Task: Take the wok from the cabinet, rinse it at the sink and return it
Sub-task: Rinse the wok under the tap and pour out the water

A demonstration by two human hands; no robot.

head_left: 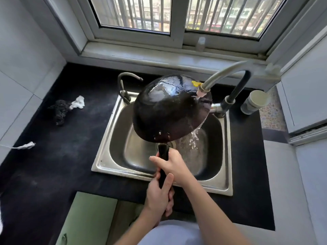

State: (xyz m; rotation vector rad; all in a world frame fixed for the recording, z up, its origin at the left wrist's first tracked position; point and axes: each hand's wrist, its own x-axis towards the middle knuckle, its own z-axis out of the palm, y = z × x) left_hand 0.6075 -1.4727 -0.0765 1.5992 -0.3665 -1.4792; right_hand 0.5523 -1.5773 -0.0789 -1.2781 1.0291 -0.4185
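Wok (169,106): black, wet underside up, over steel sink (106,156), at 12 o'clock of the fingers (154,159). Handle (163,151): right hand (172,166) curled round it; left hand (158,193) gripping it at 6 o'clock.

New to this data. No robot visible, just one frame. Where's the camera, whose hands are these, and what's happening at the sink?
There is no machine here. One wide-angle camera sits on a person's head and looks down at their own bare hands. Both hands grip the black handle of a round black metal wok: the right hand nearer the bowl, the left hand nearer the body. The wok is tilted, wet outer side up, over the stainless steel sink. Water from the curved grey tap runs off the wok into the basin. On the black countertop to the left lie a dark scouring pad and a crumpled white wad. Right of the sink stands a grey cylindrical container.
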